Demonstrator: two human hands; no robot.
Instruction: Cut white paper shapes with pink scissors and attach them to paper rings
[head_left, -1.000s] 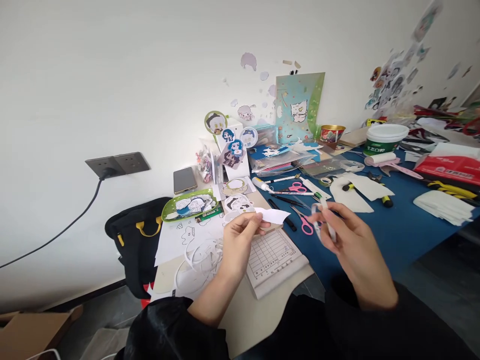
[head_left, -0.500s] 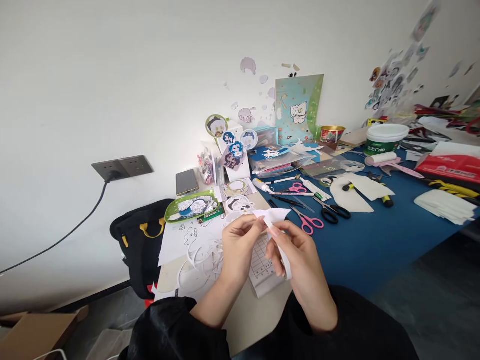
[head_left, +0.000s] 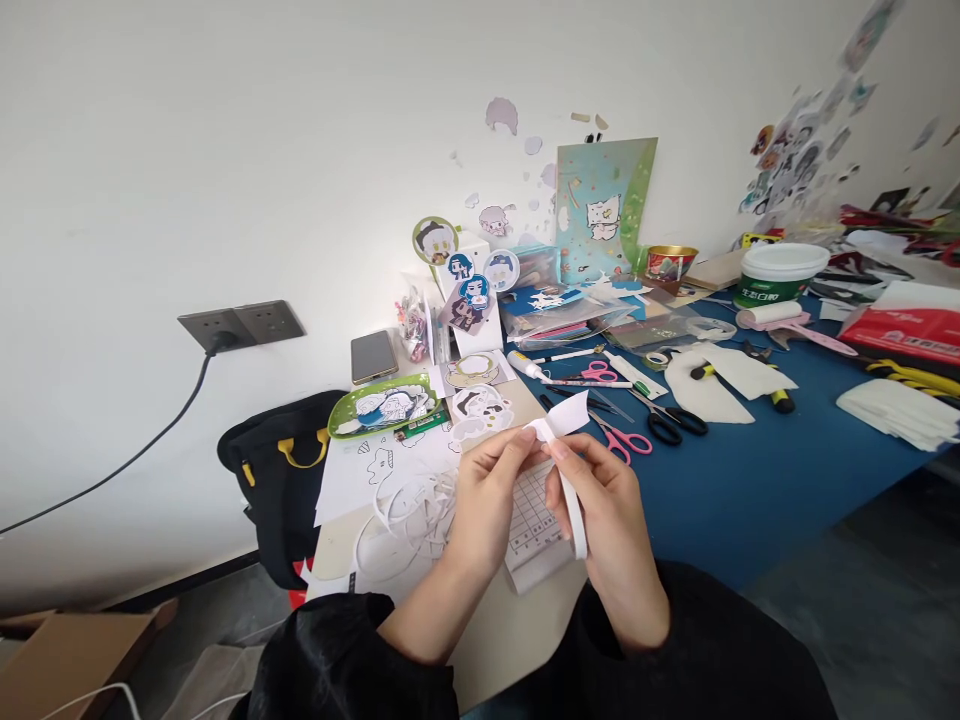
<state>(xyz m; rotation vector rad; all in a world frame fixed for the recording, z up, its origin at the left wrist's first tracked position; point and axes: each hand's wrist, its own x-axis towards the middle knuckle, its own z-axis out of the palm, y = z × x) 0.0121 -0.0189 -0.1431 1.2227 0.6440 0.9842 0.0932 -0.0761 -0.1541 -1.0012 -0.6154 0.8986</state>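
Note:
Both hands meet above a white pad with a printed grid (head_left: pixel 534 522). My left hand (head_left: pixel 489 482) pinches a piece of white paper (head_left: pixel 571 412) between thumb and fingers. My right hand (head_left: pixel 601 492) is closed on the same paper beside it. From the pinch, a narrow white strip (head_left: pixel 576 520) hangs down along the right palm; where it joins the paper is hidden by the fingers. Left of the hands lies a tangle of curled white paper strips (head_left: pixel 409 515). Pink-handled scissors (head_left: pixel 628 443) lie just beyond the right hand.
A green tray (head_left: pixel 386 405) of cutouts and a phone (head_left: pixel 373 356) stand at the left. Black-handled scissors (head_left: pixel 679 422), a glue tube (head_left: pixel 527 366) and paper pieces lie on the blue mat (head_left: pixel 750 480). A white tub (head_left: pixel 780 272) stands at the back right.
The paper's free flap now points up and to the right, where it lay flatter before. The hanging strip shows more of its length. Both hands appear slightly farther right.

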